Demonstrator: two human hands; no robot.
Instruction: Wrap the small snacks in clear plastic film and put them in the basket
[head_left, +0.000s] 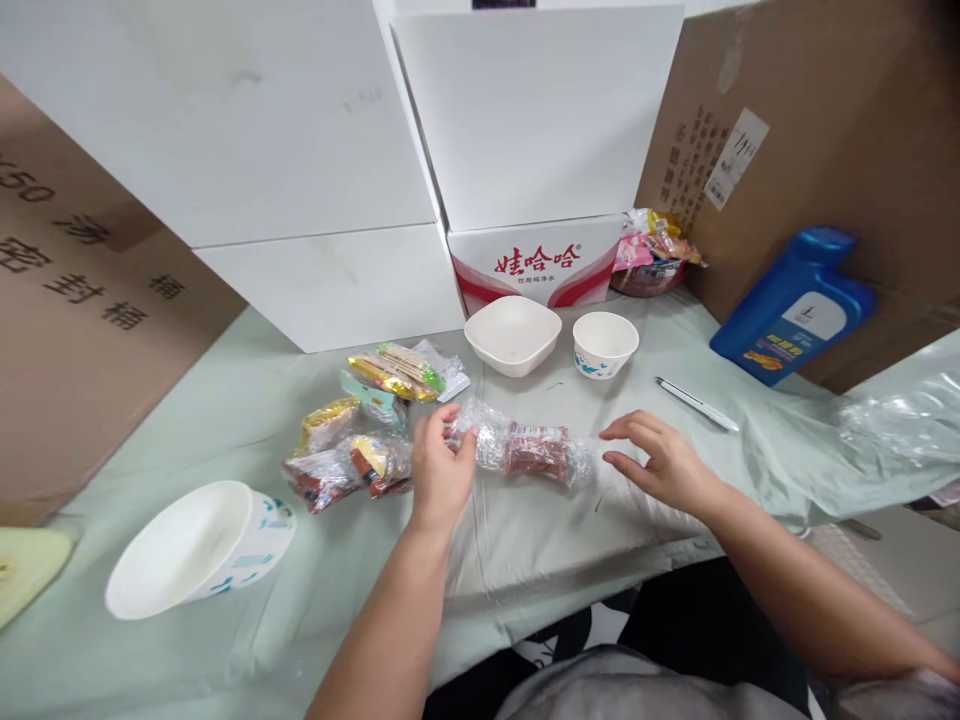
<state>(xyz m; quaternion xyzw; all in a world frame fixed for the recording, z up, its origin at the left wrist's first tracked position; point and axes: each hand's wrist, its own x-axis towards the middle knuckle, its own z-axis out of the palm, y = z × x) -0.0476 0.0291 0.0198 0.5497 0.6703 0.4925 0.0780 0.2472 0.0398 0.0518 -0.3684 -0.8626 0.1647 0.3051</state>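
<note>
A small snack packet (536, 450) with a reddish-brown middle lies on the cloth between my hands, wrapped in clear crinkled plastic. At its left end is my left hand (442, 460), thumb and fingers apart beside the loose plastic; whether they touch it I cannot tell. My right hand (660, 462) hovers just past the right end, fingers spread and holding nothing. Left of my left hand sits a pile of wrapped snacks (382, 465), with a yellow-and-green packet of sticks (397, 370) at its back.
Behind the packet stand a white square bowl (512, 335) and a paper cup (604, 345). A large paper bowl (202, 550) is tilted at left. A pen (696, 403) and blue bottle (793, 305) are at right. Boxes (536, 265) wall the back; a snack-filled bowl (649, 277) is beside them.
</note>
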